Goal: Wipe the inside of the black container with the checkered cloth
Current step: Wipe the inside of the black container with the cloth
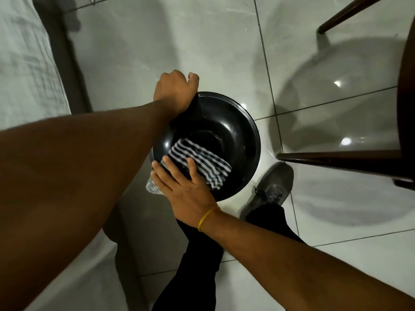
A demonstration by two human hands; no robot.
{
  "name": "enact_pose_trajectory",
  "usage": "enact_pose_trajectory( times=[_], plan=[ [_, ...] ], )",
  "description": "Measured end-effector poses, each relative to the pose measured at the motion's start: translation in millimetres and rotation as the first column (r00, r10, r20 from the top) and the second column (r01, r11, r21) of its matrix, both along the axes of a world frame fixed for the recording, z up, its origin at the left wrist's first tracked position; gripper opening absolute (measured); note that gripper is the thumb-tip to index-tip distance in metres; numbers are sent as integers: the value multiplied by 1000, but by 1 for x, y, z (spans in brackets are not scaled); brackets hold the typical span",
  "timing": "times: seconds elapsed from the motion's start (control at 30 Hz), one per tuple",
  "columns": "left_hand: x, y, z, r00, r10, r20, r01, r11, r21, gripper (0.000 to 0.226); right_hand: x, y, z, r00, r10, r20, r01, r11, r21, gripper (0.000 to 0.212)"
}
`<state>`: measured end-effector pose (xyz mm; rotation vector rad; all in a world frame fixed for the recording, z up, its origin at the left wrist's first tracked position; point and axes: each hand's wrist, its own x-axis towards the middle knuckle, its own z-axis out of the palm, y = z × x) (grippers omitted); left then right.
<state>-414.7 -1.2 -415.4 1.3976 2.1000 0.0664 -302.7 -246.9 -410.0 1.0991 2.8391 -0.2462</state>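
Observation:
A round black container (238, 129) is held above the tiled floor in the middle of the head view. My left hand (175, 90) grips its far-left rim with the fingers curled over the edge. A black-and-white checkered cloth (202, 163) lies against the container's near inner wall. My right hand (182, 182), with a yellow band on the wrist, presses flat on the cloth's near-left part, fingers spread over it. The container's bare bottom shows beyond the cloth.
A dark wooden table with its legs (336, 157) stands at the right. A bed with white sheet (27, 63) runs along the left. My grey shoe (269, 189) and black trouser leg are below the container. A crumpled clear plastic piece (152, 188) peeks out by the near rim.

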Motion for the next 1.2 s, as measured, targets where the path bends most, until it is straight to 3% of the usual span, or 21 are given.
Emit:
enact_pose_trajectory(
  times=[0.23,0.37,0.47,0.63,0.8,1.07,1.2],
  plan=[
    [-6,10,-3,968,-252,-13,251,966,-57,58,-65,81,24,998,-16,64,24,993,-118,59],
    [-7,12,-5,943,-330,-33,329,943,-49,56,-80,105,28,992,-99,83,113,975,-191,51],
    [-8,13,-6,931,-361,-58,359,932,-52,55,-78,101,28,992,-104,70,114,980,-162,48],
    [-8,13,-7,913,-405,-46,400,913,-82,51,-45,72,20,992,116,46,-112,990,-86,64],
    [-13,14,-6,898,-437,-56,431,897,-101,47,15,23,5,941,336,40,-338,941,28,68],
    [-11,12,-7,883,-461,-91,455,887,-80,45,106,-4,-16,914,403,41,-405,907,115,90],
    [-12,10,-8,879,-466,-102,457,884,-103,39,129,3,-18,953,298,-60,-292,952,88,85]
  ],
)
